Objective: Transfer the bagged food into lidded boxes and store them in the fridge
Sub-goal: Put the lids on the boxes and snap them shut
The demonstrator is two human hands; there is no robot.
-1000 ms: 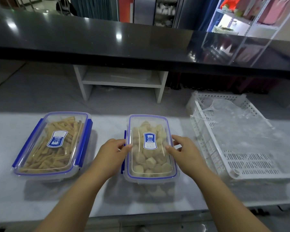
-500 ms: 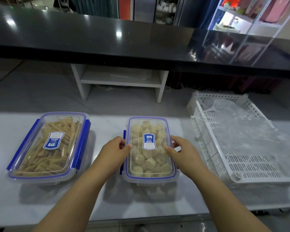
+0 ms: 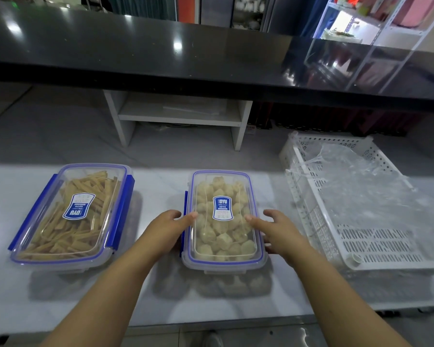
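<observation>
Fingers (image 3: pixel 189 217) of your left hand (image 3: pixel 164 232) and right hand (image 3: pixel 280 234) curl round the middle box (image 3: pixel 223 266), thumbs on its lid (image 3: pixel 222 189) — on the bench (image 3: pixel 161 296), second box (image 3: pixel 70 216) well left, basket (image 3: pixel 336 142) near right.

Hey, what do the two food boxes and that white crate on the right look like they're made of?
The box of pale chunks and box of strips: probably clear, glossy hard plastic, since the food shows through and the lids glint; their blue clips look like opaque plastic. The white crate: matte moulded plastic, judging by its perforated walls and slotted floor.
</observation>
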